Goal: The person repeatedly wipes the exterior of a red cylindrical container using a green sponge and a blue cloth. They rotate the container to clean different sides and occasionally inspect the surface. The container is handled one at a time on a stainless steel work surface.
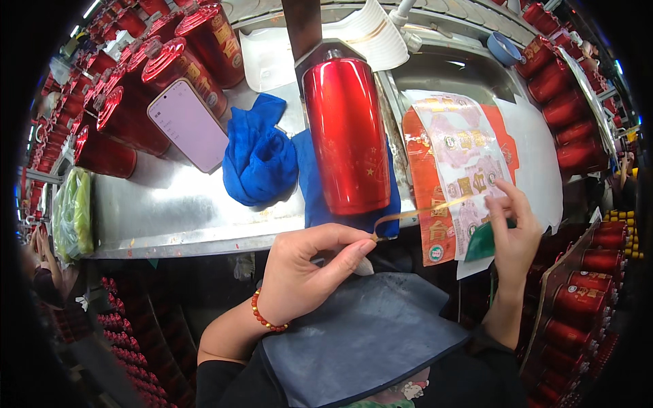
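Between its thumb and forefinger, my left hand pinches one end of a thin gold strip. A small whitish piece shows beneath those fingertips; its kind is unclear. The strip runs up and right toward the fingertips of my right hand; whether they grip it I cannot make out. A green flat piece sits in the curl of my right hand, over printed decal sheets. In front of me lies a glossy red bottle with gold stars, its base toward me, on blue cloth.
Left of the bottle are a crumpled blue cloth, a phone and several red bottles. More red bottles stand on the right. A metal post rises behind the bottle. A blue bowl is at the back right.
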A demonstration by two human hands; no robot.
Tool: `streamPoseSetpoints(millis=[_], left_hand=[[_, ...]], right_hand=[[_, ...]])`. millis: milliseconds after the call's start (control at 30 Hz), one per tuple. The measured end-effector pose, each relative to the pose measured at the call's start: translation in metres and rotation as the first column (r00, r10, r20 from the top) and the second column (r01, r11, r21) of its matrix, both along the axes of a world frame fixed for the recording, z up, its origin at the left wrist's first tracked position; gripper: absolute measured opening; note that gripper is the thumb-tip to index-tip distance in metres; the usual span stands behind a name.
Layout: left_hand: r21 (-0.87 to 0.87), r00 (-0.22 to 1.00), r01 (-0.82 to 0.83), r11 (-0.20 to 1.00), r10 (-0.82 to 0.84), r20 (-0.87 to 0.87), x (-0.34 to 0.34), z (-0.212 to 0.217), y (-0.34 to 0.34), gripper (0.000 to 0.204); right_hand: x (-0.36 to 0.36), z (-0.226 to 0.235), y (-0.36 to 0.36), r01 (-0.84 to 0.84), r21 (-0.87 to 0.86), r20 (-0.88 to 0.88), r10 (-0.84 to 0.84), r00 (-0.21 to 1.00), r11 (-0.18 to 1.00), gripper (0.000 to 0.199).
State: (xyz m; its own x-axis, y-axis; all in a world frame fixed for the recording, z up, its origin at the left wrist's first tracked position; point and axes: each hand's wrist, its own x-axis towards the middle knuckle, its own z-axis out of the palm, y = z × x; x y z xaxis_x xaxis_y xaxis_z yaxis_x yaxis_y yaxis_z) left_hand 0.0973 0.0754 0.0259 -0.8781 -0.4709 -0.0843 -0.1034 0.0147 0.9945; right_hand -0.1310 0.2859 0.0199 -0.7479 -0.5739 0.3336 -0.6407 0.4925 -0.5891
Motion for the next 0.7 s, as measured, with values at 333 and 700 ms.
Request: streamPoseSetpoints(millis=[333, 700], left_hand=[[-0.241, 0.997, 0.028, 0.970, -0.043, -0.060, -0.011, 0.013, 0.002, 0.013], [-0.180, 0.982, -0.183, 0.966, 0.190, 0.021, -0.013, -0.001, -0.007, 0.011]], right_hand=[[0.021, 0.031, -0.079, -0.766, -0.266, 0.553, 0.744, 0.375, 0.585, 0.044], [0.008, 0.017, -0.099, -0.542, -0.331, 0.829, 0.512, 0.224, 0.772, 0.007]])
